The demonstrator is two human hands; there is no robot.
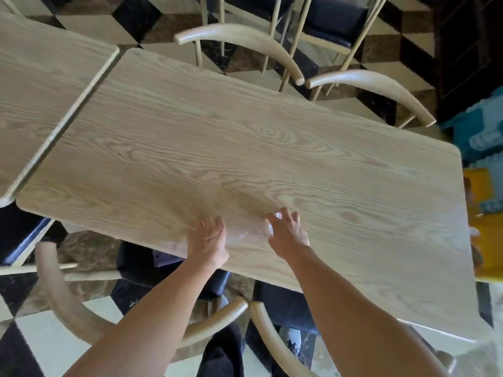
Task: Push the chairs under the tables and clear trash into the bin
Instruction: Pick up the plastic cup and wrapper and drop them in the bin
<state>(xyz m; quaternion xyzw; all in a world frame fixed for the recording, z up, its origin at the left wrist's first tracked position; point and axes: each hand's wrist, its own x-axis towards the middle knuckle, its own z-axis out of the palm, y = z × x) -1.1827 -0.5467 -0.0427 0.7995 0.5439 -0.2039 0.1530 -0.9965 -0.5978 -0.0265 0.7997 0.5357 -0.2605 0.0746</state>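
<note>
A piece of clear plastic trash [251,232], see-through and blurred, lies on the light wooden table [245,137] near its front edge. My right hand [287,232] curls its fingers over the right end of the plastic. My left hand [208,240] lies flat on the table just left of it, fingers apart and holding nothing. Two pale wooden chairs stand at the far side, the far left chair [239,40] and the far right chair [375,87], their curved backs close to the table edge. The near left chair [62,289] and near right chair [272,338] stand under my arms.
A second wooden table [40,85] butts against the left end. Blue packaging [481,131] and a yellow object [487,229] sit beyond the right end. The floor is black, cream and brown tile. Black chair seats show below the front edge.
</note>
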